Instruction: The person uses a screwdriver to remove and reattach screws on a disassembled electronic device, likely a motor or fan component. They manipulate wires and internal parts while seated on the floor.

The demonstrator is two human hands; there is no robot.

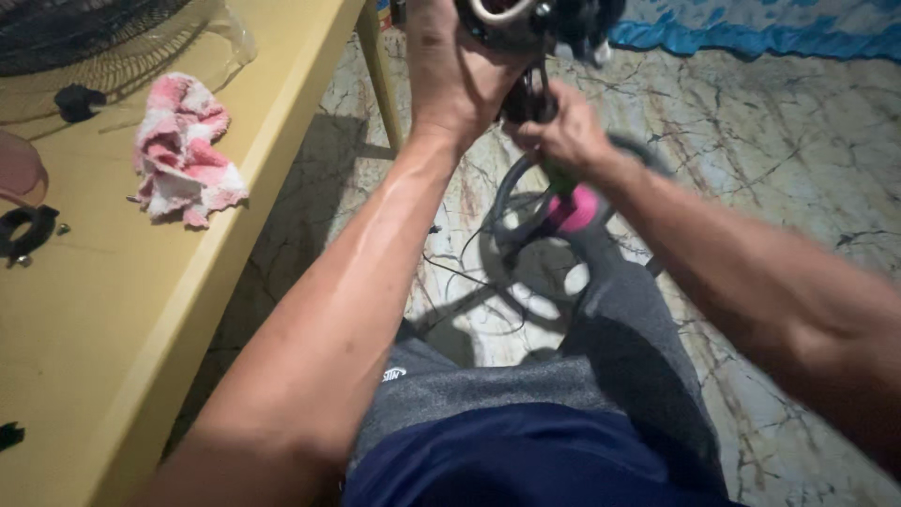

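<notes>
Grey-trousered lap [526, 385] nearest; at 12 o'clock, left hand [450, 70] clamps motor [526, 19], right hand [563, 131] grips pink-handled screwdriver [572, 207]. Could slip off, gouging palm.

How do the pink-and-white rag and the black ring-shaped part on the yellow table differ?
The rag is soft, crumpled and pink-and-white; the black ring-shaped part is rigid, flat and dark. The rag is the larger and lies near the table's front edge; the ring part sits further in, at the frame's left edge, with small screws beside it. Both rest on the yellow table, away from both hands.
</notes>
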